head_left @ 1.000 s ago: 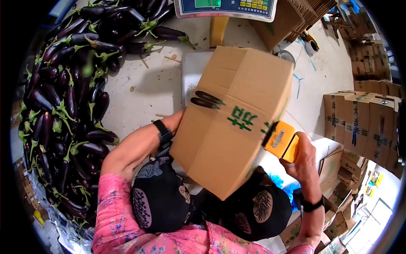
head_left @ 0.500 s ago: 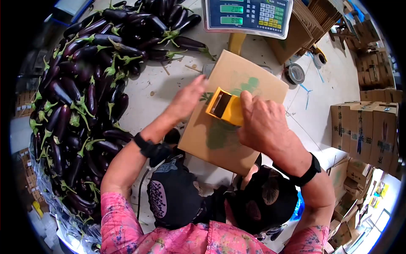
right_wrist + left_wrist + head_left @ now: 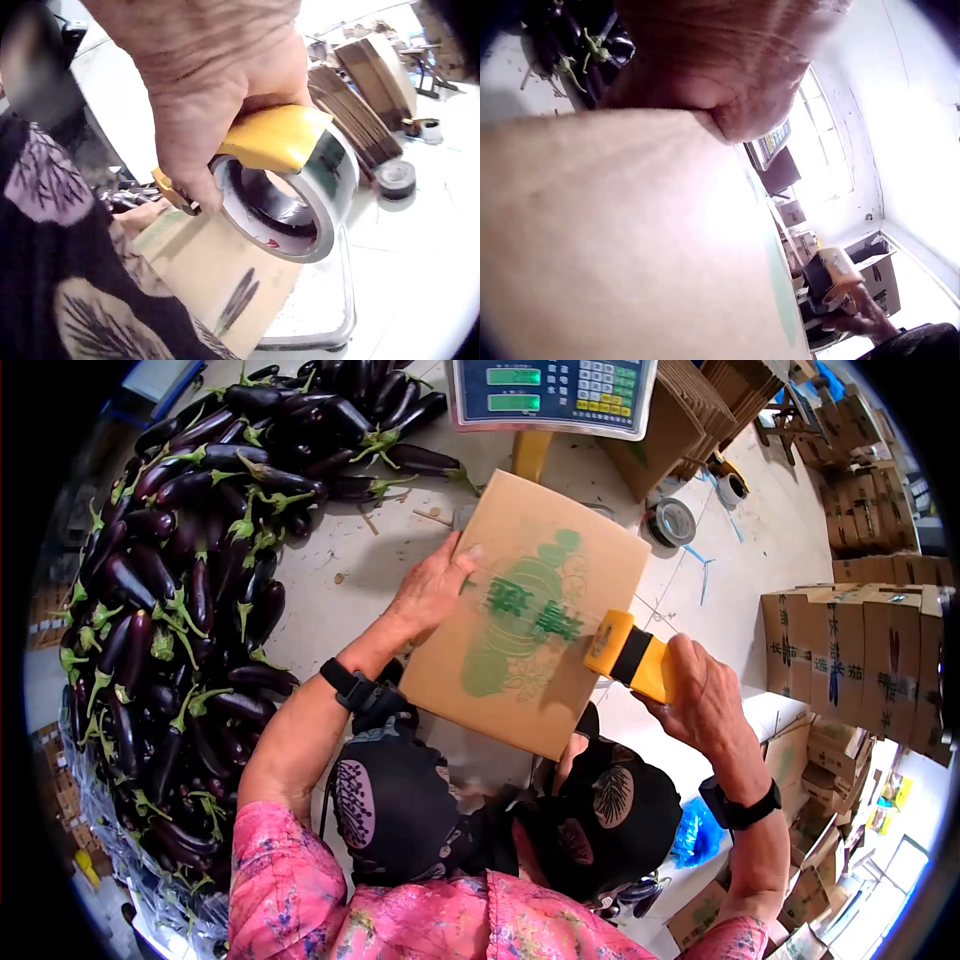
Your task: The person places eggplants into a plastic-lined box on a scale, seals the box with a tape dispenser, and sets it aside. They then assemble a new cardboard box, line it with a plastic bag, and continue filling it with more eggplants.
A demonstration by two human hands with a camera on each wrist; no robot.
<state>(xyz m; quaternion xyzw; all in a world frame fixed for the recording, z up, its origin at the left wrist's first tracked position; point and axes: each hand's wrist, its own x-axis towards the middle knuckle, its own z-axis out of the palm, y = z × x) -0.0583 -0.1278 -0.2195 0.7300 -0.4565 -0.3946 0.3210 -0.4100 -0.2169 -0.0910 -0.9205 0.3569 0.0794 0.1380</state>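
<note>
A cardboard box (image 3: 545,700) stands tilted in front of the person, its green-printed face up. My left hand (image 3: 430,590) holds its upper left edge, the thumb on the face, the other fingers partly hidden; in the left wrist view the hand (image 3: 720,60) lies over the edge of the box (image 3: 630,240). My right hand (image 3: 705,700) grips a yellow tape dispenser (image 3: 655,669) beside the box's right edge. The right wrist view shows the hand (image 3: 210,82) round the dispenser (image 3: 274,139), with a wide tape roll (image 3: 341,176) in it.
Many eggplants (image 3: 150,650) are piled at the left. A scale display (image 3: 550,395) stands beyond the box, with flattened cartons (image 3: 670,435) and a loose tape roll (image 3: 671,522) near it. Stacked boxes (image 3: 850,655) line the right side.
The box has turned so that another printed face is up. My left hand has come onto its edge. My right hand carried the dispenser over that face, then back to the right.
</note>
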